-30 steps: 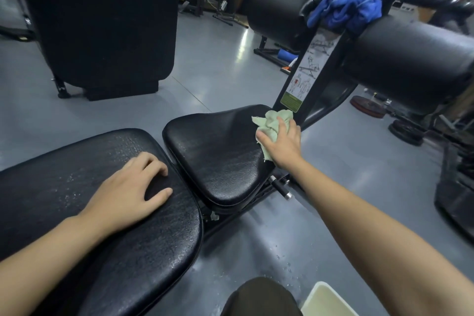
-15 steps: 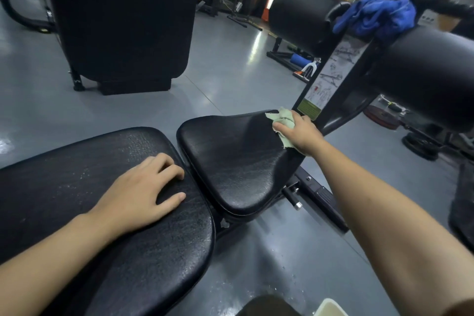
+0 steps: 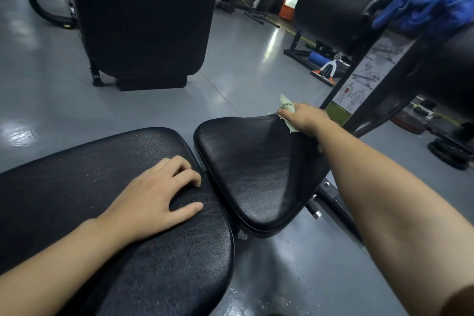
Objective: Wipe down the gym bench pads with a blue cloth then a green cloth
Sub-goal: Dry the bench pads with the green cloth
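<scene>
Two black bench pads lie before me: a long back pad point(image 3: 77, 200) at the lower left and a smaller seat pad point(image 3: 256, 169) to its right. My left hand point(image 3: 154, 195) rests on the back pad's end, fingers loosely bent. My right hand point(image 3: 305, 119) grips a pale green cloth point(image 3: 286, 106) at the far top edge of the seat pad. The blue cloth point(image 3: 425, 7) lies bunched over the upper frame between two black roller pads point(image 3: 331, 10).
An upright black frame post with an instruction sticker point(image 3: 359, 84) rises just right of my right hand. A large black machine point(image 3: 143, 20) stands behind on the grey floor. Weight plates point(image 3: 451, 154) and other gear lie at the right.
My right hand slid the green cloth farther up the seat pad to its far edge. The view shifted, so the bench sits more to the right. My left hand stayed put.
</scene>
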Available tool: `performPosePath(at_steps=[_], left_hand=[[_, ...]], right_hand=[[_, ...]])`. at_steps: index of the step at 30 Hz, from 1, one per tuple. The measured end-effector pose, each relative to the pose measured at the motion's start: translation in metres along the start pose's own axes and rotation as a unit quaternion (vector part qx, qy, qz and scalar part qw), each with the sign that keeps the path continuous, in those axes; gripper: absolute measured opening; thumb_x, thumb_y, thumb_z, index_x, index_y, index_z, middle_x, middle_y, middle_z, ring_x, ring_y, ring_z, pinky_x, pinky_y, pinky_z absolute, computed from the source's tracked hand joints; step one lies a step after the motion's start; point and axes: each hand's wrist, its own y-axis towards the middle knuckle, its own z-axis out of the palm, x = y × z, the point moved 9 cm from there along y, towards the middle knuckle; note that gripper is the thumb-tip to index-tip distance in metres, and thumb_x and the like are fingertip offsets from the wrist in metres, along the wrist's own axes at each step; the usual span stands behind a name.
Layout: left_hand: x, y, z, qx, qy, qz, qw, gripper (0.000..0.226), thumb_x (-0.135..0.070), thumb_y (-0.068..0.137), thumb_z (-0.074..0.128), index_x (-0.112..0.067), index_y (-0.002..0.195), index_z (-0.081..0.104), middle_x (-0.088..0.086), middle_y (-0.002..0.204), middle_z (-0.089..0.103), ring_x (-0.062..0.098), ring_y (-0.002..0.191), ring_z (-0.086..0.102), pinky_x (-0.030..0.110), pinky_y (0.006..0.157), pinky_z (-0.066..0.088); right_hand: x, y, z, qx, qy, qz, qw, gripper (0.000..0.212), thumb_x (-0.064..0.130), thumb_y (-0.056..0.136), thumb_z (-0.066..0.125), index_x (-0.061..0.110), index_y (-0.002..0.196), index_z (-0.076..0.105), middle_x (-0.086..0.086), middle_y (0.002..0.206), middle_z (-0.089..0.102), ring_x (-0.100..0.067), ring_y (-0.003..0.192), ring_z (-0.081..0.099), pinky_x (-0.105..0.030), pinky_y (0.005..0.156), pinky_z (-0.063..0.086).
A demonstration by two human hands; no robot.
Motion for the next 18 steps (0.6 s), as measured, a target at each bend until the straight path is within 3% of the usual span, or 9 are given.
performPosePath(at_steps=[8,12,18], left_hand=[[-0.001,0.002,-0.003,0.001,-0.005,0.004,1.0,0.037,-0.075,0.084,0.046,-0.047,0.109,0.05,-0.025,0.112,0.038,0.002,0.102,0.043,0.028,0.081,0.048],[-0.002,0.002,-0.003,0.003,-0.008,0.003,1.0,0.038,-0.075,0.084,0.046,-0.047,0.109,0.049,-0.026,0.112,0.037,0.002,0.102,0.044,0.029,0.082,0.048],[0.0,0.0,-0.003,0.006,-0.012,-0.001,1.0,0.038,-0.075,0.085,0.046,-0.047,0.111,0.05,-0.026,0.113,0.037,0.001,0.103,0.043,0.03,0.083,0.049]], right_hand=[[0.024,0.002,0.002,0.01,-0.043,-0.049,0.998,0.064,0.069,0.096,0.032,0.022,0.133,0.054,-0.01,0.13,0.056,-0.033,0.12,0.053,-0.039,0.084,0.035],[0.042,-0.004,0.006,0.017,-0.057,-0.09,0.994,0.068,0.076,0.09,0.029,0.028,0.128,0.058,-0.007,0.126,0.057,-0.031,0.118,0.053,-0.04,0.086,0.037],[0.117,-0.02,0.023,0.049,-0.049,-0.164,0.984,0.071,0.08,0.087,0.031,0.035,0.138,0.051,-0.001,0.126,0.059,-0.027,0.121,0.053,-0.041,0.086,0.037]])
